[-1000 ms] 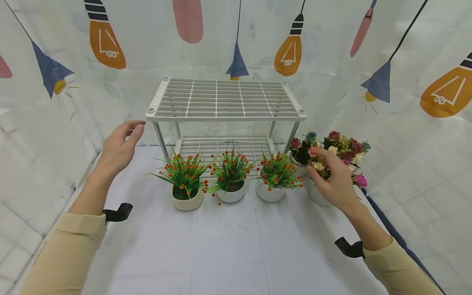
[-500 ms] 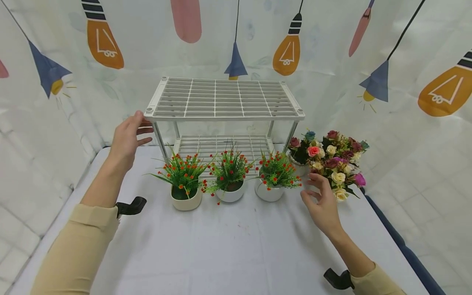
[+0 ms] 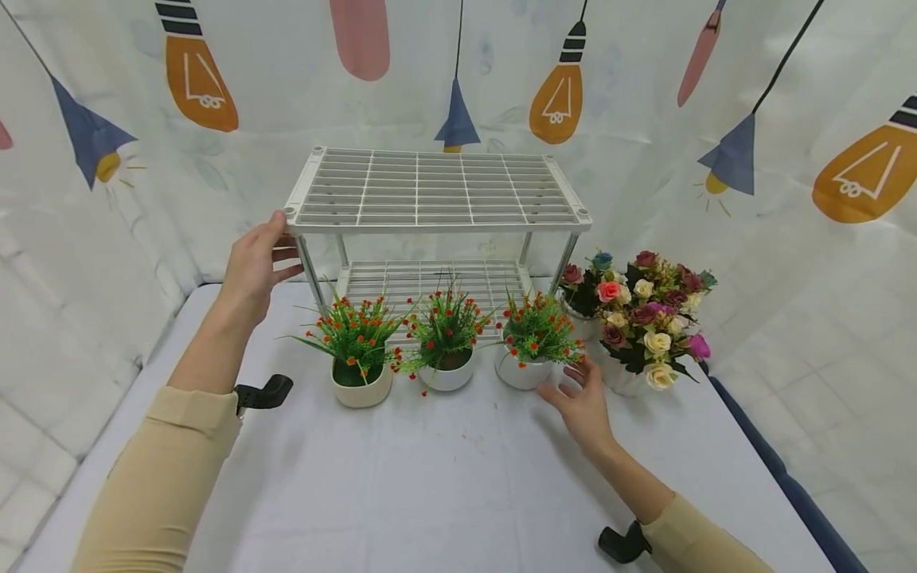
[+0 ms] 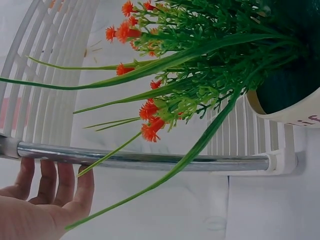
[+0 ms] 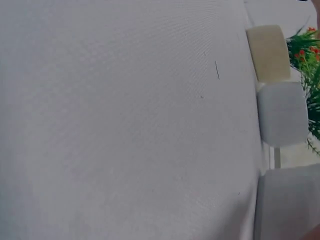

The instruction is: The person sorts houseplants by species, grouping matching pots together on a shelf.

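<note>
Right hand (image 3: 583,402) now lower, moved left from rose bouquet (image 3: 648,314) to white pot (image 3: 521,372) of right red-flowered plant; fingers relaxed, seemingly just touching pot, grasping nothing. Left hand (image 3: 254,267) now at near-left corner of white two-tier rack (image 3: 437,191), fingers extended against chrome post (image 4: 145,160), not clenched.

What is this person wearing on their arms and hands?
Both arms wear long beige sleeves ending at the wrist. The left hand and right hand are bare: no gloves or rings show. A black clip-like mount sits at each wrist.
</note>
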A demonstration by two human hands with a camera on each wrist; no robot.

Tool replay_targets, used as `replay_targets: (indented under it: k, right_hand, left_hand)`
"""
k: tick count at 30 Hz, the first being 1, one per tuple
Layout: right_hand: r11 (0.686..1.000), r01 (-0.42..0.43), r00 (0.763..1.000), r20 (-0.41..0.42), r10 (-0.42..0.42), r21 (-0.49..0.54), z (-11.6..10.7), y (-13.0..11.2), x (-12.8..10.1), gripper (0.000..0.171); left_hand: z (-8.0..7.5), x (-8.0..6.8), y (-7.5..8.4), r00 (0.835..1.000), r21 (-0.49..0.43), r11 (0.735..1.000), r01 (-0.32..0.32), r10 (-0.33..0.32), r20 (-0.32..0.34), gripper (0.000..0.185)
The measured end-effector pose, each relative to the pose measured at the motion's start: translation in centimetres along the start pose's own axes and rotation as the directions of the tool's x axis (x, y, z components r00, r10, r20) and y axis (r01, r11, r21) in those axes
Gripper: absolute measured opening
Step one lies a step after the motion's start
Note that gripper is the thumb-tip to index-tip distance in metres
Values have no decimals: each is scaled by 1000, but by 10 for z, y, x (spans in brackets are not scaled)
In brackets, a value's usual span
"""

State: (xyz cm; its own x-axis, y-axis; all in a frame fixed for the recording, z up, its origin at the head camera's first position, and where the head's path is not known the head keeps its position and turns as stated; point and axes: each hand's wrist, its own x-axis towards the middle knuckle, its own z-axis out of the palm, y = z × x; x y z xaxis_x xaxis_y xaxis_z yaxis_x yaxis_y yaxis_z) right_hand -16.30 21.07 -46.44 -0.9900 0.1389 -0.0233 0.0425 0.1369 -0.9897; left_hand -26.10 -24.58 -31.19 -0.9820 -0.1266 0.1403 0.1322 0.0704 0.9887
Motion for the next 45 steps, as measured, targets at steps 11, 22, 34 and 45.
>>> replay_targets:
  k: [11, 22, 34, 45]
  right_hand:
    - [994, 94, 995, -29, -92, 56, 32, 15, 26, 104]
    - [996, 57, 995, -83, -62, -63, 47, 16, 34, 107]
    - [994, 108, 982, -157, -106, 9, 55, 15, 38, 98]
    - [993, 100, 968, -238, -83, 61, 50, 8, 28, 108]
  left_hand:
    - [-1, 1, -1, 1000, -7, 1000, 15, -15, 16, 54]
    - [-2, 0, 0, 1000, -16, 1000, 20, -20, 6, 51]
    - [-2, 0, -1, 1000, -27, 999, 17, -17, 10, 53]
    - [1, 1, -1, 1000, 5, 1000, 28, -28, 3, 59]
